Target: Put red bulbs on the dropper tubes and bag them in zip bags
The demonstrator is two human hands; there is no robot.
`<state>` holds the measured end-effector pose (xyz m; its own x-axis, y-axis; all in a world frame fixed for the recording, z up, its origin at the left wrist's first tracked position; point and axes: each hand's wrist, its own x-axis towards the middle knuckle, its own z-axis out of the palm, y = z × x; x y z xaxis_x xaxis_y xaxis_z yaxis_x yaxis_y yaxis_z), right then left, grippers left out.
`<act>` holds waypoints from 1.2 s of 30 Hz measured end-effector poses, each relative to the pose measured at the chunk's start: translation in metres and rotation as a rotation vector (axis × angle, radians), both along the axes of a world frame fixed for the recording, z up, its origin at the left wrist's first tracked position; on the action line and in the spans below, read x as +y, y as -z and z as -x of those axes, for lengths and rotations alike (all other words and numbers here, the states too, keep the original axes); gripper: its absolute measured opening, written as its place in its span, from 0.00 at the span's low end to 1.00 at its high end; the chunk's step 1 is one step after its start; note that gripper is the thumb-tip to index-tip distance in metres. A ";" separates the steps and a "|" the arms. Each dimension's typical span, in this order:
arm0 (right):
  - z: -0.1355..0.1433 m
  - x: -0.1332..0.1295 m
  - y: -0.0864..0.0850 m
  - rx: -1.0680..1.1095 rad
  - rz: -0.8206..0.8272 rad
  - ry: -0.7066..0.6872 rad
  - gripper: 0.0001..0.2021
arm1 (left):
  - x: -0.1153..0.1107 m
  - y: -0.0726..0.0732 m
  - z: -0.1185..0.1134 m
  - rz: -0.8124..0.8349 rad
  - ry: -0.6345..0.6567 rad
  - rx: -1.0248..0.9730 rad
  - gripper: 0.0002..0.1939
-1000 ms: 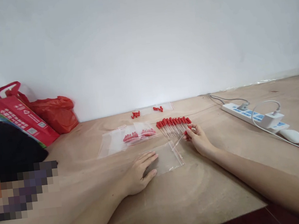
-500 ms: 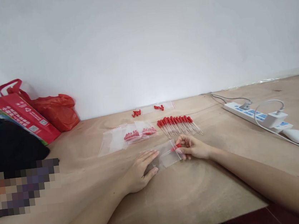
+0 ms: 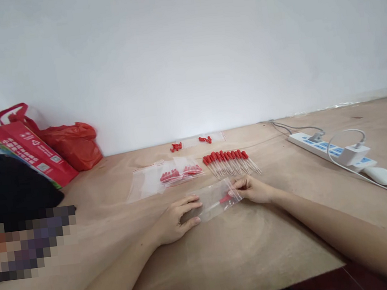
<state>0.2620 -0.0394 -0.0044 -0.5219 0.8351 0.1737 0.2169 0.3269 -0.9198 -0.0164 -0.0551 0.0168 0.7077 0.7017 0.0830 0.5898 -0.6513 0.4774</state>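
A clear zip bag (image 3: 208, 194) lies on the table between my hands, with one red-bulbed dropper (image 3: 225, 198) inside it, its pale tube pointing left. My left hand (image 3: 177, 219) rests at the bag's left end, fingers stretched out and thumb apart. At the other end, the fingers of my right hand (image 3: 252, 189) are pinched on the bag's edge beside the red bulb. Just beyond, a row of red-bulbed droppers (image 3: 230, 159) lies with bulbs away from me. Left of them are flat zip bags (image 3: 145, 180), with red bulbs (image 3: 171, 175) showing through the plastic.
Loose red bulbs (image 3: 176, 147) lie near the wall, beside another flat bag (image 3: 217, 136). A white power strip (image 3: 314, 147) with plugs and cables stands at the right. Red bags (image 3: 74, 144) and a black bag (image 3: 13, 189) fill the left side.
The dropper has slid left, deeper into the bag. My left hand has shifted slightly left, and my right fingers are now at the bag's edge.
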 end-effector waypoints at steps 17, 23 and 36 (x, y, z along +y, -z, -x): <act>-0.056 0.073 0.003 -0.260 -0.164 0.819 0.10 | -0.004 0.000 -0.001 -0.004 -0.006 0.036 0.19; -0.062 0.115 0.004 -0.399 -0.218 0.877 0.08 | -0.005 0.000 -0.001 0.002 -0.002 0.049 0.19; -0.065 0.108 -0.016 -0.017 -0.084 0.855 0.09 | -0.003 0.001 0.000 -0.010 0.005 0.064 0.20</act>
